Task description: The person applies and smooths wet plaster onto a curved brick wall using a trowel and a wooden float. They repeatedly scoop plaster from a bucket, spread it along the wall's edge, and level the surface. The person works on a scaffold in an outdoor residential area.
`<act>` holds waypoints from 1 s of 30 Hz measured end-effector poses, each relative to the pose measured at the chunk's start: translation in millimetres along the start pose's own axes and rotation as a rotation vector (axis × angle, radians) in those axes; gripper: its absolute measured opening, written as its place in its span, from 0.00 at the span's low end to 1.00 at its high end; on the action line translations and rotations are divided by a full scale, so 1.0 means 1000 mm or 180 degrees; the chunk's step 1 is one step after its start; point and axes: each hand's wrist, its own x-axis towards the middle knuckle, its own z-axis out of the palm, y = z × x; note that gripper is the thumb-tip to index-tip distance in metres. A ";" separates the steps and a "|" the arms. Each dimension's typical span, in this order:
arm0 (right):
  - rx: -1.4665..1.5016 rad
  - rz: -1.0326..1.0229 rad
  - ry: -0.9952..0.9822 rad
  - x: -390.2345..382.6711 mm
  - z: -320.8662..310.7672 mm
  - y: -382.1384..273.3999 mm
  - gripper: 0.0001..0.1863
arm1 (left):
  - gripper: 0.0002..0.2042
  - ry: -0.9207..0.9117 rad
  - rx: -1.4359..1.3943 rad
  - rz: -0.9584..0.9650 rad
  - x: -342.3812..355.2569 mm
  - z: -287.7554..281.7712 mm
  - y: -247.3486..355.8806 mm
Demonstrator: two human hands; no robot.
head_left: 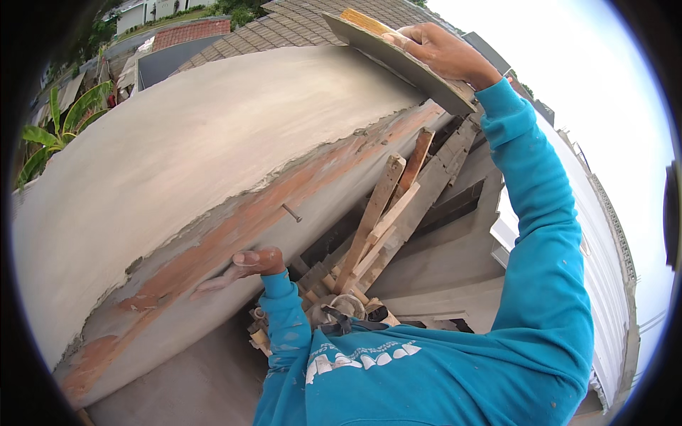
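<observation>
Trowel handle [364, 20] — part-hidden by right hand [442, 52]; shirt [455, 373] — cut off

No word or number can be read clearly anywhere in the frame. The only lettering [366, 353] that shows is a small, pale, curving line in the lower middle of the frame, across the chest of the blue shirt [462, 369], above a row of bold white printed shapes [368, 362]; its characters are too small to make out.
</observation>
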 end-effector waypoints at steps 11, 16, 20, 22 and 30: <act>0.1187 -0.0087 0.0459 -0.012 -0.066 -0.028 0.27 | 0.38 0.0100 0.0237 0.0021 -0.001 0.003 -0.006; 0.1148 0.1127 0.0235 -0.041 -0.104 0.145 0.23 | 0.39 0.0131 0.0297 -0.0126 -0.006 0.002 -0.010; 0.0630 0.2004 0.0261 -0.063 -0.081 0.227 0.23 | 0.40 0.0237 0.0468 -0.0067 -0.003 0.004 -0.009; 0.0599 0.1979 0.0114 -0.075 -0.068 0.277 0.23 | 0.41 0.0242 0.0539 -0.0166 -0.007 0.005 -0.011; -0.0968 0.1107 -0.0467 -0.072 -0.036 0.401 0.26 | 0.38 0.0289 0.0481 0.0088 -0.001 0.005 -0.005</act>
